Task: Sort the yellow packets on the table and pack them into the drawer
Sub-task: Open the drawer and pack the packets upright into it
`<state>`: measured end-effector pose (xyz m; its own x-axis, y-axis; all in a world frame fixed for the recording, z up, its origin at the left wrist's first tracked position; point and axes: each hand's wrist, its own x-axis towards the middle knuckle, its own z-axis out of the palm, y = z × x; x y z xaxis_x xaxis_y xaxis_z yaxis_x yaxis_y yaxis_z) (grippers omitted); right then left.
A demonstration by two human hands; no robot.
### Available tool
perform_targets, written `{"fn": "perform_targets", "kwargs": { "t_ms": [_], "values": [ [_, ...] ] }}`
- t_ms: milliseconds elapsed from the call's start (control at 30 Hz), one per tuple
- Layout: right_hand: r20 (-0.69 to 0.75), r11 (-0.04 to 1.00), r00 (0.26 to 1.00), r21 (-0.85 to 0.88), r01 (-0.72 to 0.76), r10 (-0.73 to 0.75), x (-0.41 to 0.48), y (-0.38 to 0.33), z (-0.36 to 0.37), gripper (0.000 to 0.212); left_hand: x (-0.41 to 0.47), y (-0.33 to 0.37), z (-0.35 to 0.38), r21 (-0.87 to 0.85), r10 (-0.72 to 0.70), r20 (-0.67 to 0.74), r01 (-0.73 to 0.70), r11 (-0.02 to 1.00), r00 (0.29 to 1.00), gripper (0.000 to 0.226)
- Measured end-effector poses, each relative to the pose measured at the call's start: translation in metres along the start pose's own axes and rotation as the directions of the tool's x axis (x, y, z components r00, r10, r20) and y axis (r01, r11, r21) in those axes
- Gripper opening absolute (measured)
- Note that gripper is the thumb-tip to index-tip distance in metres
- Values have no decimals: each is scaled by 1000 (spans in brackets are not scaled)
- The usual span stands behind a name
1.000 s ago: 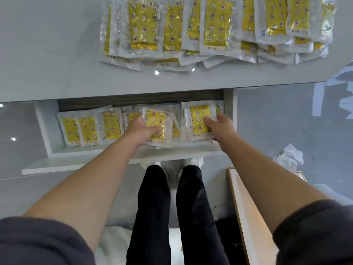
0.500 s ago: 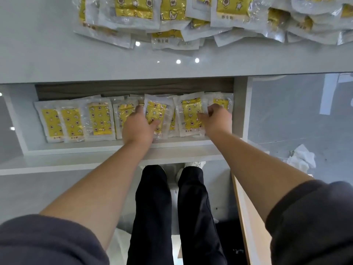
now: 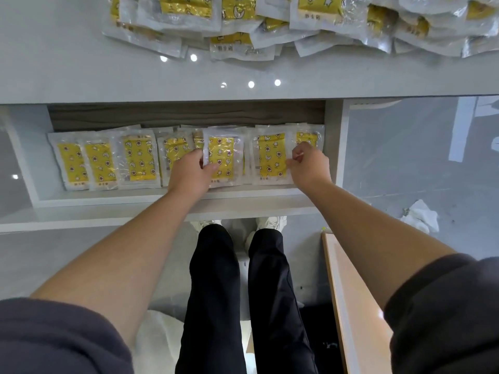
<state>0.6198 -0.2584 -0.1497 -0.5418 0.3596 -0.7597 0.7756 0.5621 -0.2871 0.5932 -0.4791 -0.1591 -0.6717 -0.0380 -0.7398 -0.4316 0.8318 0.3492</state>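
Pinching seemingly light, slippery packets by their edges in the drawer, left hand and right hand each grip one.

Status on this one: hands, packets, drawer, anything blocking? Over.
Left hand pinches middle packet in drawer. Right hand pinches next packet by its right edge. Heap waits on table. Nothing blocking.

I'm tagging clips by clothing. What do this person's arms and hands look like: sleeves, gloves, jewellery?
No gloves: the left hand and right hand are bare, with no ring, watch or bracelet visible. The forearms are bare too. The left sleeve and right sleeve are dark grey, soft-looking fabric, ending near the elbows, without visible markings.
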Motion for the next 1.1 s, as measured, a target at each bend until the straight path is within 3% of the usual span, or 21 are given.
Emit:
{"fn": "perform_targets", "kwargs": {
  "t_ms": [167,333,467,633,767,867,1000,1100],
  "values": [
    [-148,998,987,-13,-67,64,-6,18,-23,13,-10,-21,-20,-53,-82,-52,79,995,995,39],
    [-243,962,954,-163,-218,175,-8,24,-25,25,0,-40,-26,-23,-201,-86,199,980,976,20],
    [-218,915,974,-375,-148,68,-18,12,-10,52,1,-26,-26,108,-295,-160,313,943,942,57],
    [-56,909,997,-416,30,-59,-9,2,8,56,6,-7,-13,295,-61,-30,67,953,998,36],
    [-26,929,1000,-370,-12,2,4,-8,10,49,13,3,-13,443,-73,53,42,895,996,35],
    [-22,947,1000,-322,-23,17,-7,-17,-6,43,0,21,-26,365,-70,88,33,931,994,30],
    [-89,977,993,-204,64,-84,-42,-30,-45,32,-34,64,-48,158,140,108,-156,975,984,8],
    [-185,985,969,-92,149,-164,-63,-41,-80,24,-58,111,-64,50,298,88,-303,952,951,8]
  ]
}}
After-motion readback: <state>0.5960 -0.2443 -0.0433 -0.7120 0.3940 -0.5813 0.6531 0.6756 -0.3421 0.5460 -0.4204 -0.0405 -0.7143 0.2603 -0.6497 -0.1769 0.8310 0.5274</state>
